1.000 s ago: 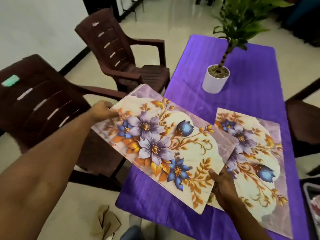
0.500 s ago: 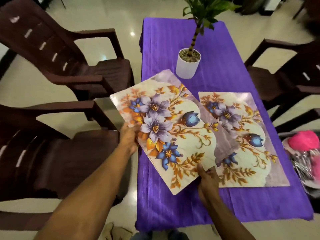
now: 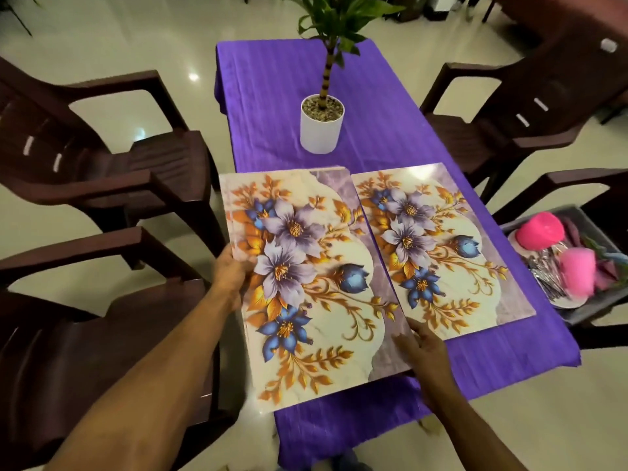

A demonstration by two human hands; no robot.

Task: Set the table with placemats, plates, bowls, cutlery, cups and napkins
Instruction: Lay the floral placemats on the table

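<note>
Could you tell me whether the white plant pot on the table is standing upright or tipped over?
Upright: the white plant pot stands on its base on the purple tablecloth, its pebble-filled mouth facing up.

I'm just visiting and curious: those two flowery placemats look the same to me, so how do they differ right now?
The left placemat is held by both hands, the left hand at its left edge and the right hand at its near right corner; the right placemat lies untouched. The left placemat overhangs the table's left edge; the right placemat sits fully on it. Both share the same flower print.

Bare cloth beside plant pot (far end)
</note>
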